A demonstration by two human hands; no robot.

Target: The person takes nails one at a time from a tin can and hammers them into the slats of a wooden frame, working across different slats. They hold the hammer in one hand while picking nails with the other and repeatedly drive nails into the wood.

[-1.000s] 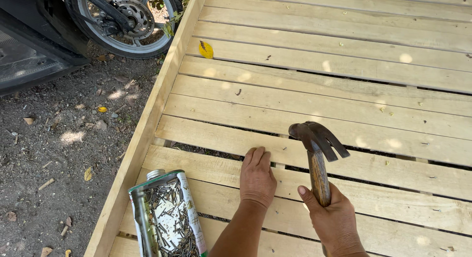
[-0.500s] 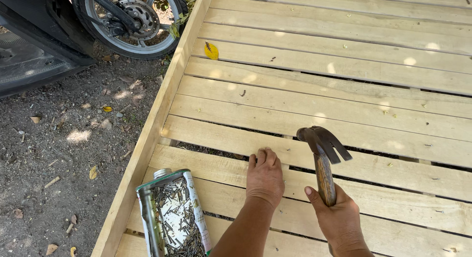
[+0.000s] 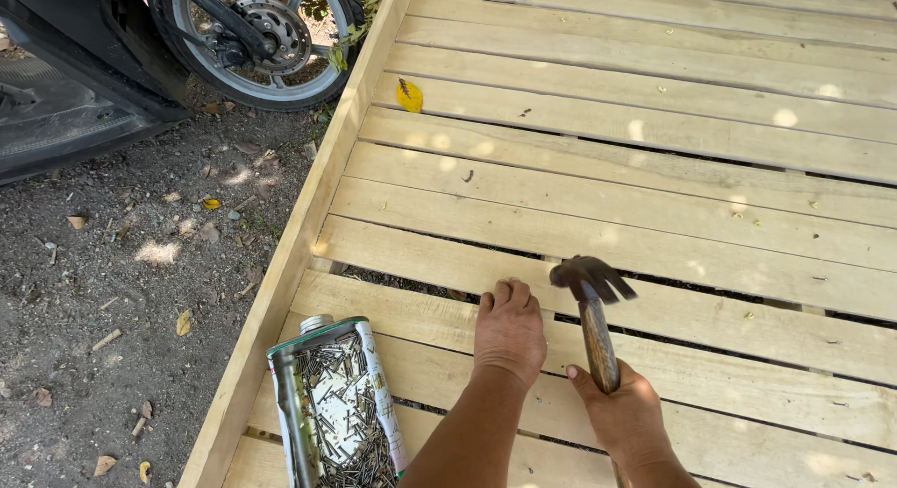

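Observation:
My right hand (image 3: 628,415) grips the wooden handle of a claw hammer (image 3: 592,306), whose dark head hangs just above a pale wooden slat (image 3: 710,311). My left hand (image 3: 509,331) rests fingers-down on the same slat, fingertips bunched at its far edge just left of the hammer head; whether they pinch a nail is hidden. A cut-open metal can (image 3: 334,402) full of nails lies on the slats to the left of my left forearm.
The slatted wooden platform (image 3: 654,133) fills the right side, with dark gaps between boards and a yellow leaf (image 3: 408,95) on it. Bare dirt ground (image 3: 121,292) lies to the left. A motorbike wheel (image 3: 257,40) stands at the top left.
The hammer head has dropped lower and closer to my left fingertips. My left hand has stayed on the slat.

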